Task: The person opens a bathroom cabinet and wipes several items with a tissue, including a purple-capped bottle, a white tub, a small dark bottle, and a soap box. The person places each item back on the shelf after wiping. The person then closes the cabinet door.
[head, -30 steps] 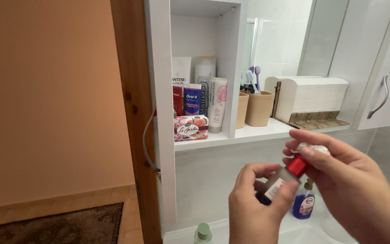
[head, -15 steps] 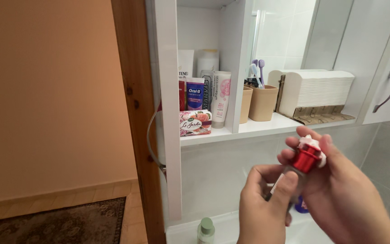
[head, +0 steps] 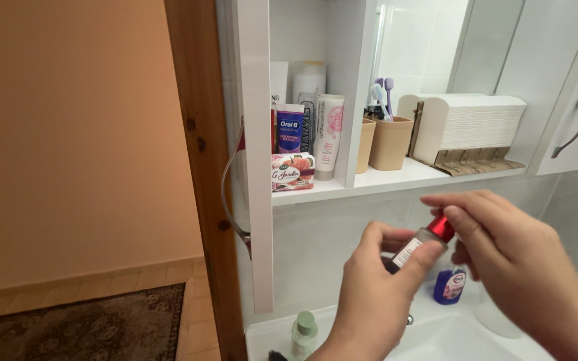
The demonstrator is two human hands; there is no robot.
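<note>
Below shelf (head: 396, 180) front edge, left hand (head: 376, 294) grip holds small bottle (head: 415, 246); right hand (head: 503, 251) grip pinches red cap (head: 441, 227); bottle base hidden.

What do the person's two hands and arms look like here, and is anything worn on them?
Both hands are bare. The left hand and right hand show no gloves, rings or watch. No sleeve is visible on either wrist or on the part of the forearms in view. Nails are short and unpainted.

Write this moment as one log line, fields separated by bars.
left hand: holds small bottle | right hand: fingers on red cap | below: sink
</note>
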